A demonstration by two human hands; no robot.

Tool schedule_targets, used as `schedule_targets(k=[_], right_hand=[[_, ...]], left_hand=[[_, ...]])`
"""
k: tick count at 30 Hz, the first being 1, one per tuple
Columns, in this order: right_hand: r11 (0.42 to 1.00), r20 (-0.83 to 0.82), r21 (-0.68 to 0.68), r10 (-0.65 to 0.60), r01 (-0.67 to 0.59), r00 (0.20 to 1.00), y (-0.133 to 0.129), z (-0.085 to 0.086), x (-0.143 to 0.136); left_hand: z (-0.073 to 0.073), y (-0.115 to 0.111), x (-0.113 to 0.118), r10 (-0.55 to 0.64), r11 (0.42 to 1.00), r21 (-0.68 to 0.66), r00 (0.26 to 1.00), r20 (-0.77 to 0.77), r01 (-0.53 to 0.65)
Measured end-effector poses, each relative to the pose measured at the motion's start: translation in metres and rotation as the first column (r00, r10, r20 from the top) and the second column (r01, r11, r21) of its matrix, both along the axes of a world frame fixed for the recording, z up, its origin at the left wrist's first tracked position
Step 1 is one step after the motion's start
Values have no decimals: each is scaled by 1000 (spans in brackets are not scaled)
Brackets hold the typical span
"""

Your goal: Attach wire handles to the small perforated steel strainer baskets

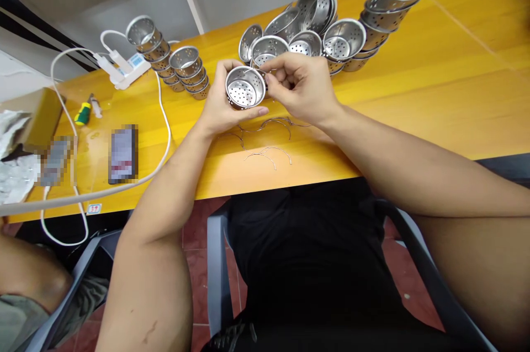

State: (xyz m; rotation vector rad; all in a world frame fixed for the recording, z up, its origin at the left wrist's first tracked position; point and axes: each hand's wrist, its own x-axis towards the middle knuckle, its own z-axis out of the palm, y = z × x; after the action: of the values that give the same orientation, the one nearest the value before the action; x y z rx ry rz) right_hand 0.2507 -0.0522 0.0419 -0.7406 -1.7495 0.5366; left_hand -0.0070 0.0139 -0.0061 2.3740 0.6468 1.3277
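Two hands meet at the rim of one perforated cup above the counter (434,92).
The left hand (217,100) curls around the perforated cup (245,88), its mouth tilted toward the viewer. The right hand (304,87), nearer to the rim's right side, pinches a thin wire (259,71) there; its long axis is mostly hidden by fingers. Curved loose wires (262,153) lie below.

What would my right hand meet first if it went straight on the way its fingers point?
Your right hand would probably meet the perforated metal cup in your left hand, at its rim; depth is hard to judge.
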Motion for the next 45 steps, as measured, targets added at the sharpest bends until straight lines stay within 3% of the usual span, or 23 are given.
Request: schedule_targets(k=[9, 23, 27, 33, 39, 45], right_hand=[[998, 7, 13, -67, 67, 998, -1, -1, 0], [1000, -45, -12, -23, 23, 999, -6, -1, -7], [998, -100, -23, 50, -53, 994, -4, 0, -7], [969, -22, -33, 244, -244, 970, -7, 21, 8], [862, -66, -202, 461, -464, 885, -9, 23, 9], [838, -151, -237, 469, -492, 870, -2, 18, 4]], left_hand=[[2, -9, 10, 52, 999, 15, 999, 10, -52], [7, -19, 20, 73, 997, 11, 997, 22, -74], [5, -19, 20, 99, 995, -27, 995, 15, -99], [3, -19, 12, -39, 988, -149, 996, 79, 51], [10, -27, 14, -94, 973, -201, 992, 87, 110], [10, -29, 20, -89, 972, -214, 995, 37, 95]])
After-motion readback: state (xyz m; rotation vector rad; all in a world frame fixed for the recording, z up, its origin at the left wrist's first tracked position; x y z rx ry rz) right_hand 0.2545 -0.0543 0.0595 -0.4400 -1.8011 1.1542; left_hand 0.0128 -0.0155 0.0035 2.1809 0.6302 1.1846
